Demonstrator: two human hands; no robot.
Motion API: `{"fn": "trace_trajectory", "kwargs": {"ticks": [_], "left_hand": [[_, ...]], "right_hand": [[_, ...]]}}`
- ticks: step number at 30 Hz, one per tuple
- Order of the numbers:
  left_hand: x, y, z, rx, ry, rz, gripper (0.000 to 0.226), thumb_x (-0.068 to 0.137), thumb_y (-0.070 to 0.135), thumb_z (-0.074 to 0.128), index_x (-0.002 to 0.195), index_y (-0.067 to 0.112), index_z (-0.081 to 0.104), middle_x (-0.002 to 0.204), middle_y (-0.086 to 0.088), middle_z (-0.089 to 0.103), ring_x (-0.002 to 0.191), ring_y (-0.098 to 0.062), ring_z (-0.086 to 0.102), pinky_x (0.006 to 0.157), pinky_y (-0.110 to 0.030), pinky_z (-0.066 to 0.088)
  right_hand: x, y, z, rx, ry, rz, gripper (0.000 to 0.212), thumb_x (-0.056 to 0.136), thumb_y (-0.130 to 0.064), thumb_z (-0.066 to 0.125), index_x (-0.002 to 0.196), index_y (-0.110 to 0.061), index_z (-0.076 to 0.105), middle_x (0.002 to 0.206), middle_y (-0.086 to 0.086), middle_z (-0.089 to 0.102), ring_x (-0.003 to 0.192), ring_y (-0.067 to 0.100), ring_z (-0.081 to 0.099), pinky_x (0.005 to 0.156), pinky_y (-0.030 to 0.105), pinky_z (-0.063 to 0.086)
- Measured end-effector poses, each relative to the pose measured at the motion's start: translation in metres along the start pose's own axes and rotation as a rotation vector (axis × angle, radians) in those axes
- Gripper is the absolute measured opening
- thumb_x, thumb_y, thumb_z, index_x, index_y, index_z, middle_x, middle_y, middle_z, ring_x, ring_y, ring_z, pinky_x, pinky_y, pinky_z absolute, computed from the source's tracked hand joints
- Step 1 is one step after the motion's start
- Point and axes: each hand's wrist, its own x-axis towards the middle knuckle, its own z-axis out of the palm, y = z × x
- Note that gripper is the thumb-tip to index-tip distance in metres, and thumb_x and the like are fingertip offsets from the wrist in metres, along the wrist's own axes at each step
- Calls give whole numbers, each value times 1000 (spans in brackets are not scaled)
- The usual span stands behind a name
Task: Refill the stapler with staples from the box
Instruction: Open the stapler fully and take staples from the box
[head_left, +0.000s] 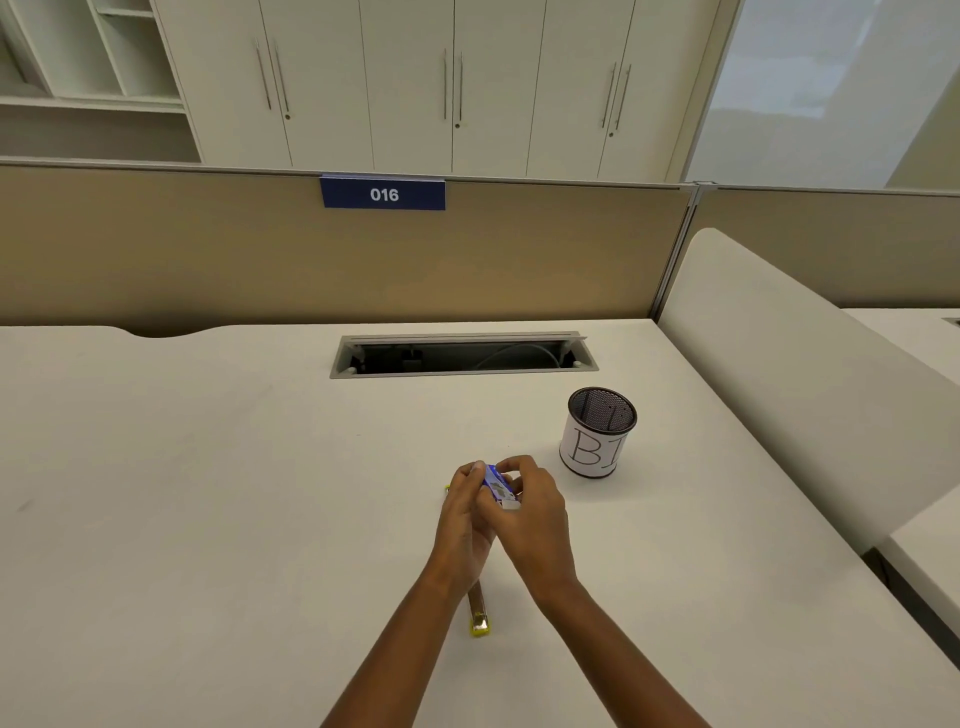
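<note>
Centrally, just above the pale worktop (208, 493), a small blue-and-white staple box (497, 486) sits pinched between both hands. The left hand (467, 512) wraps its fingers around the box's left side, and the right hand (535, 512) curls over its top and right side, so both are closed on the box; whether the box is open cannot be told, since the fingers cover much of it. Beneath the left forearm lies the stapler (479, 613), resting on the worktop with its yellow end toward the person; most of its length is hidden by the left wrist, and a small yellow bit shows just left of the left hand. Both bare forearms reach in from the bottom edge.

To the right of the hands, near but apart from them, stands a black mesh cup (597, 431), upright, wrapped in white paper with large hand-drawn letters. Farther back, a long cable slot (462, 356) is set into the worktop, its lid raised and a cable visible inside. Behind that rises a tan partition (156, 249) bearing a blue tag (383, 193) that reads 016. White cabinets (405, 83) with slim metal handles fill the background, and a white curved divider (779, 364) borders the worktop on the right.
</note>
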Motion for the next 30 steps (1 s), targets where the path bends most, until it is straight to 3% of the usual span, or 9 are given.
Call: {"fn": "trace_trajectory", "kwargs": {"ticks": [4, 8, 13, 19, 23, 27, 30], "left_hand": [[-1, 1, -2, 18, 22, -6, 34, 97, 27, 35, 114, 2, 50, 94, -14, 60, 81, -20, 64, 65, -22, 57], [2, 8, -2, -8, 103, 17, 26, 96, 26, 38, 103, 5, 51, 93, -13, 56, 79, -20, 60, 60, -21, 57], [5, 11, -3, -94, 178, 37, 24, 97, 27, 38, 98, 8, 53, 90, -11, 57, 81, -21, 58, 59, -20, 57], [4, 15, -4, -217, 192, 38, 27, 97, 28, 35, 110, 8, 49, 95, -12, 57, 82, -24, 58, 56, -23, 58], [2, 16, -3, -234, 162, 70, 28, 98, 26, 31, 94, 12, 54, 92, -13, 58, 80, -25, 55, 55, -24, 58], [0, 14, -4, -229, 146, 76, 30, 99, 25, 30, 89, 12, 55, 91, -14, 59, 80, -24, 55, 55, -24, 58], [0, 13, -5, -225, 140, 78, 29, 98, 25, 30, 94, 11, 55, 95, -12, 60, 84, -25, 56, 58, -25, 58]], "right_hand": [[-3, -2, 3, -34, -3, -44, 32, 82, -28, 65, 109, -16, 53, 104, 6, 59, 96, 15, 56, 62, 5, 39], [-9, -4, -1, -53, -42, -137, 29, 86, -28, 61, 112, -16, 55, 107, 5, 63, 91, 10, 54, 66, 4, 39], [-23, -1, -8, -155, -46, -307, 29, 87, -24, 60, 114, -14, 58, 113, 2, 62, 97, 8, 57, 76, 14, 44], [-30, 2, -17, -245, 48, -419, 15, 80, -12, 68, 94, -7, 67, 96, 9, 67, 89, 16, 60, 76, 16, 43], [-28, 1, -18, -238, 56, -384, 4, 80, -11, 67, 82, -8, 67, 82, 7, 67, 79, 13, 52, 70, 17, 38], [-22, -3, -17, -169, -9, -259, 10, 88, -16, 59, 91, -10, 66, 86, 5, 69, 81, 16, 57, 68, 10, 36], [-18, -6, -17, -168, -19, -222, 18, 90, -20, 56, 103, -13, 65, 90, 6, 68, 83, 16, 56, 75, 23, 43]]}}
